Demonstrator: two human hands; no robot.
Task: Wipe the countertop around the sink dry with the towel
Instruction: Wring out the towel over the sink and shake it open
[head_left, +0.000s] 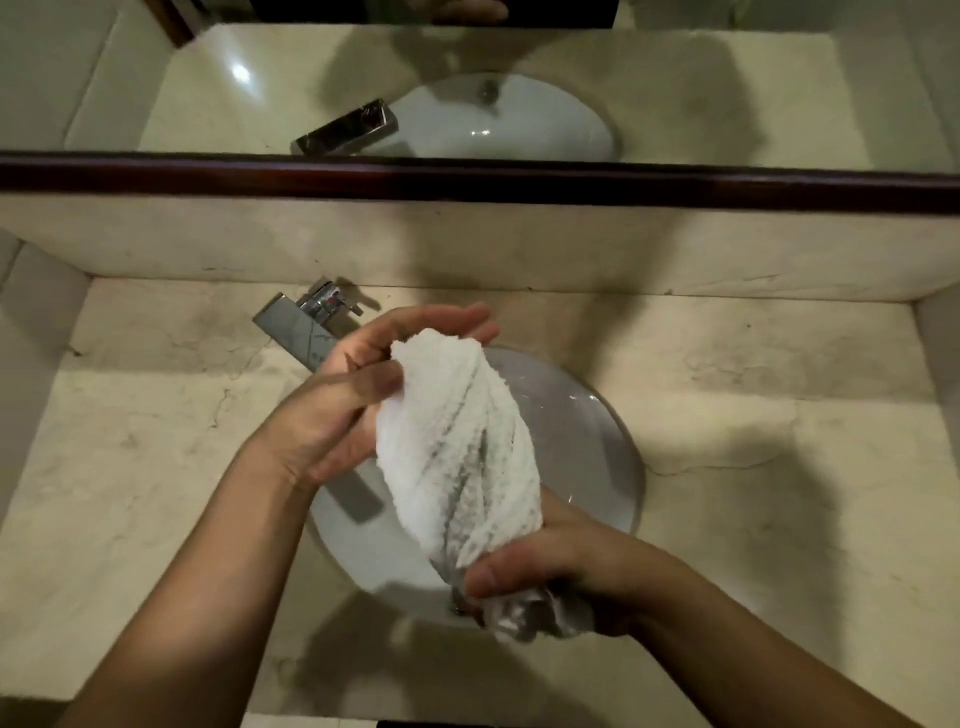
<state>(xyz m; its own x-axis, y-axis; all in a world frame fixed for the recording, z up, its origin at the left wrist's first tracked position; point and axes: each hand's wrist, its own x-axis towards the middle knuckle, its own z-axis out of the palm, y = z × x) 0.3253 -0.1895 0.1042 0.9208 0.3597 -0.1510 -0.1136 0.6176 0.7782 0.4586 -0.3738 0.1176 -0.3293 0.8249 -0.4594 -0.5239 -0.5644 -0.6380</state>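
The white towel (457, 447), twisted into a thick roll, slants between my hands above the sink (597, 441). My left hand (343, 410) pinches its upper end between thumb and fingers. My right hand (561, 561) is curled round its lower end. The chrome faucet (301, 327) stands just behind my left hand. The pale stone countertop (779, 415) surrounds the basin, with a mirror (727, 104) behind it.
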